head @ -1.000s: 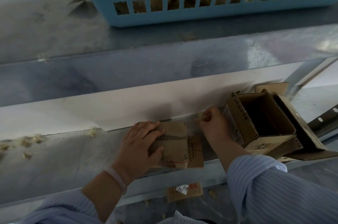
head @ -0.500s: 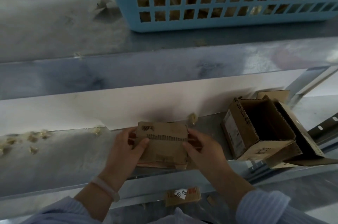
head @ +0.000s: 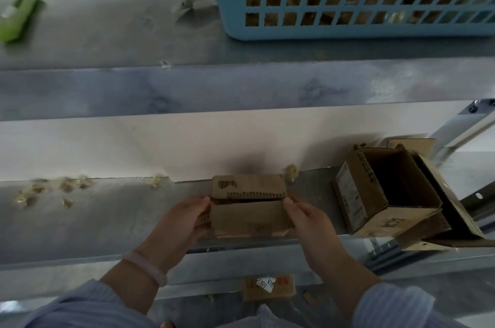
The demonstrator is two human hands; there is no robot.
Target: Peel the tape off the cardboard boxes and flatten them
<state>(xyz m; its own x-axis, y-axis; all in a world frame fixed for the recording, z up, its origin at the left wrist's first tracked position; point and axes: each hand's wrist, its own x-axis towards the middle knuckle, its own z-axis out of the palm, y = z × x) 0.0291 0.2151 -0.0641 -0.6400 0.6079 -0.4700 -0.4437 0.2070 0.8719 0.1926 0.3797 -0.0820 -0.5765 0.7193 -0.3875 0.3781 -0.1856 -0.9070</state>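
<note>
A small brown cardboard box [head: 247, 209] lies on the grey metal shelf [head: 101, 223] in the middle of the view, with its top flap slightly raised and a dark gap under it. My left hand [head: 179, 220] grips its left end and my right hand [head: 308, 217] grips its right end. To the right a bigger open cardboard box [head: 375, 193] lies tipped on its side, its dark inside facing me, on top of flat cardboard [head: 455, 220]. Crumpled bits of peeled tape [head: 53, 189] are scattered at the shelf's left; one wad [head: 290, 173] sits just behind the small box.
A blue plastic basket [head: 348, 30] filled with cardboard stands on the upper shelf at the right. A green object [head: 16, 14] lies at that shelf's far left. A small labelled piece of cardboard [head: 269, 287] lies on the lower level. A white wall backs the shelf.
My right hand came back from the shelf's rear, leaving a tape wad there, and took the small box's right end. Both hands now hold the box, and its flap has lifted.
</note>
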